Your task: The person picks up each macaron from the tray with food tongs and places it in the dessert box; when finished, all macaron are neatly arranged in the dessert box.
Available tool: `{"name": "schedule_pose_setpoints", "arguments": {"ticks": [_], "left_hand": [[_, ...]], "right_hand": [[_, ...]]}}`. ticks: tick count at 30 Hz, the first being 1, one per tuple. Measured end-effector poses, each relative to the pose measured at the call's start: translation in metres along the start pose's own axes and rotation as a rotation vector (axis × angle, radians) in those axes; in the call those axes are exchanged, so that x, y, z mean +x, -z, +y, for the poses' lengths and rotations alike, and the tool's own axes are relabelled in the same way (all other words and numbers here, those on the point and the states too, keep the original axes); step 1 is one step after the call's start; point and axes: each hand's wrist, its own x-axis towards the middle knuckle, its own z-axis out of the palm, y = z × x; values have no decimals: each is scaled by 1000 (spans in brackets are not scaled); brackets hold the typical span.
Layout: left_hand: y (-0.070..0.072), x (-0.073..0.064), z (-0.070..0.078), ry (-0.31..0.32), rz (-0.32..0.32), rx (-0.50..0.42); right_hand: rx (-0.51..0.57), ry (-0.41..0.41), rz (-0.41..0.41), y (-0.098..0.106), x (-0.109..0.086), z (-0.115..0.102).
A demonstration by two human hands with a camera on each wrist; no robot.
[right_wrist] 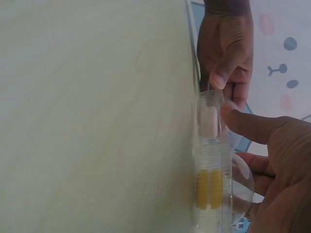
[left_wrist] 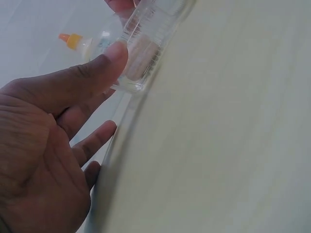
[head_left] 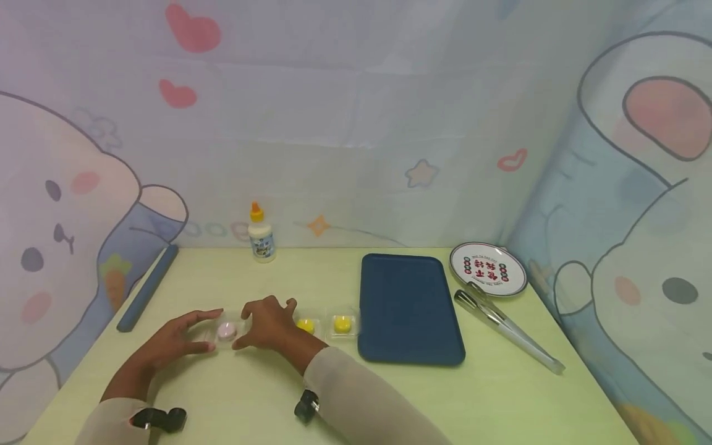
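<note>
A row of clear plastic boxes lies on the table; whether they are joined I cannot tell. A round pale pink piece sits in the leftmost one. My left hand holds that box at its left end, thumb on the near side and fingers behind. On its right side my right hand grips it, thumb in front. Two yellow pieces show in boxes farther right, partly behind my right wrist. In the right wrist view, a yellow piece stands close to the pink one, with a curved clear lid-like part behind.
A dark blue tray lies right of the boxes. Beyond it are a white printed plate and metal tongs. A glue bottle stands at the back, and a blue-grey bar lies along the left edge.
</note>
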Motion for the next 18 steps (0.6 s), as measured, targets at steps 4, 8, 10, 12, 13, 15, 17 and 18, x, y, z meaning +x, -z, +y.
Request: {"name": "schedule_pose_setpoints", "arguments": {"ticks": [4,8,10,12,13,15,17,18], "left_hand": [[2,-4,-3,4,-6,-7],[6,-4,-3,-27,7,9],[6,-5,-2,-32,8,12],[6,-6,0,-30,12,26],[5,-6,0,-20,14,29],[3,-6,3,14,25,47],[0,-6,7,51,42,74],[-2,-6,9,59,57,91]], "right_hand": [[30,39,-9,5,-6,3],[39,70,8,22,-15,14],[30,82,24,31,-22,23],[22,84,41,40,-28,35],[25,80,48,44,-31,41],[39,68,61,51,-38,55],[38,50,76,57,-45,69],[39,43,84,60,-49,76]]}}
